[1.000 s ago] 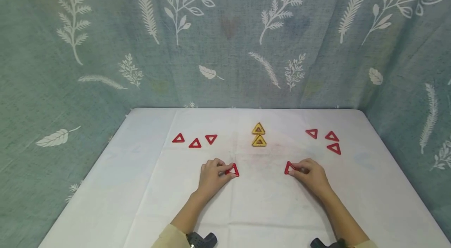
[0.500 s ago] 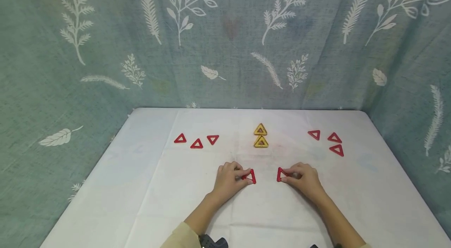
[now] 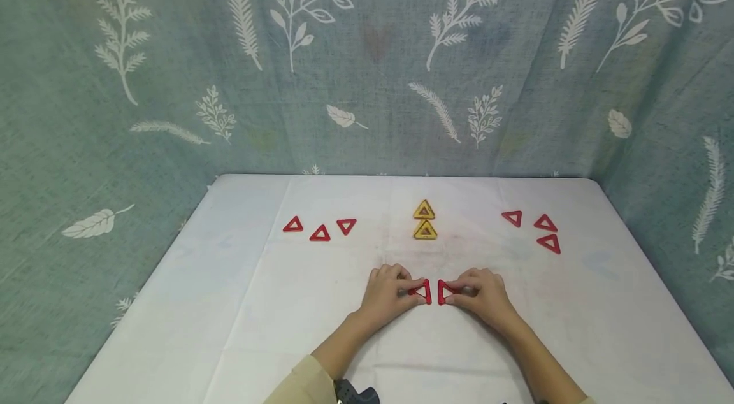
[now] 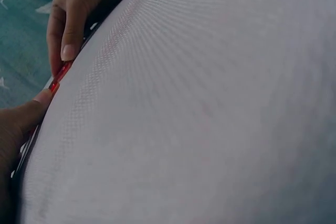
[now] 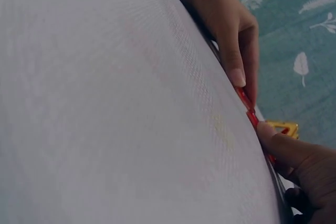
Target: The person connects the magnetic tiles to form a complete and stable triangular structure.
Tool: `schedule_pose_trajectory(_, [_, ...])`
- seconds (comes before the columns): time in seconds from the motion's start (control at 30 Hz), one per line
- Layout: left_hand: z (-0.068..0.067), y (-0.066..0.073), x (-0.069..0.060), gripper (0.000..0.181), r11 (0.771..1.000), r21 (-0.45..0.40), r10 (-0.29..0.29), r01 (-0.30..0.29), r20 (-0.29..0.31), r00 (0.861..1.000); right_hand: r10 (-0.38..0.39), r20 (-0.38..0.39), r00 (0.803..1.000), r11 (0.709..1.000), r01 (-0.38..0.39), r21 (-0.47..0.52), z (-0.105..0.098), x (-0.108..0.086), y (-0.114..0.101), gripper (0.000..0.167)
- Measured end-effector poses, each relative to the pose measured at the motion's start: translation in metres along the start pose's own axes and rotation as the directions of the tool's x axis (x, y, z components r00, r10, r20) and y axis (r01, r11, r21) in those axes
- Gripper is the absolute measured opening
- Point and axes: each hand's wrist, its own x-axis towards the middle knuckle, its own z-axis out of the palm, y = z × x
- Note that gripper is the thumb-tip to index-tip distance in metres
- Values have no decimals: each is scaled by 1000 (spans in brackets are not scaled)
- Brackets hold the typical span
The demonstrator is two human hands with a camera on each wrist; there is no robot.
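The left hand (image 3: 390,295) pinches a red, open-centred, plastic-looking triangle (image 3: 427,293) between thumb and fingers, and the right hand (image 3: 483,295) grasps a matching red triangle (image 3: 441,293) the same way. The 2 held pieces sit about midway between the left and right edges of the white cloth-covered table (image 3: 241,327), their straight sides face to face, a narrow gap between them in the head view. Whether they rest on the cloth or are slightly raised, I cannot tell

Toward the far edge, ahead of the hands, lie 2 yellow triangles with darker centres, the farther piece (image 3: 424,217) with its base against the tip of the nearer piece (image 3: 425,237). Toward the far left corner are 3 loose red triangles (image 3: 293,230), apart from each other; toward the far right corner, 3 more red triangles (image 3: 545,228), 2 of them close together. Cloth spreads wide from each forearm to its side edge, leaving room to slide outward. Blue-green, white-leaf-printed fabric (image 3: 344,155) hangs behind the far edge
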Motion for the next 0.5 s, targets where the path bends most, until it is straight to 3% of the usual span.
schedule_pose_trajectory(0.27, [1,-2,2,39,999,33,27,-28,27,999,-113,-37,993,994,112,-14,9,0,-1,27])
schedule_pose_trajectory(0.5, [2,-4,1,38,999,32,31,-32,24,999,-116,-52,992,993,114,-43,11,-1,-1,28])
